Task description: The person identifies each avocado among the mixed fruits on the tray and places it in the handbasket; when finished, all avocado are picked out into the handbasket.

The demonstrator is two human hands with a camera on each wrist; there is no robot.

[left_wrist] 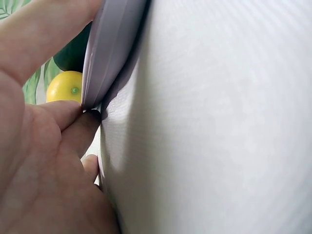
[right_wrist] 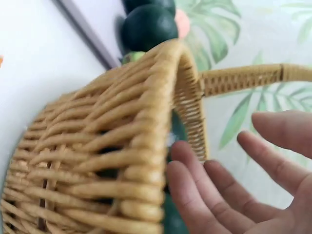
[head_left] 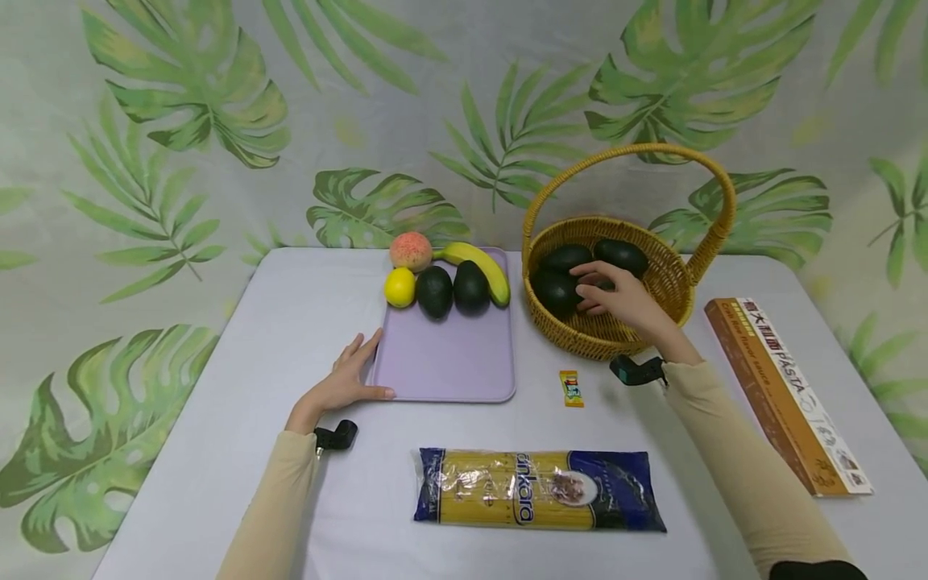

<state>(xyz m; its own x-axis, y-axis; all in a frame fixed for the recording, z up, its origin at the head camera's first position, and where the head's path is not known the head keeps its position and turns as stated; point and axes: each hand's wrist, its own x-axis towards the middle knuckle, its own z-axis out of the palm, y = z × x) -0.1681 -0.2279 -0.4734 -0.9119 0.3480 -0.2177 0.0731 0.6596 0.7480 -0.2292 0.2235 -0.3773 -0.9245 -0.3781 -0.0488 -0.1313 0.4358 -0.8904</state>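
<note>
L slv (head_left: 271,499) & R slv (head_left: 747,459) were long, beige, ending nr wrists. L cam (head_left: 337,436) & R cam (head_left: 636,371) were sm. blk units w/ rounded edges, R one's face dk teal. Blk patch (head_left: 817,571) showed at R slv's upper end. L hand (head_left: 346,379) & R hand (head_left: 625,300) were bare.

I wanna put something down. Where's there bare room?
On the tray, the near half is bare, in front of the avocados. The table is bare left of the left hand. It's crowded at the tray's far end and in the basket, where the right hand is.
</note>
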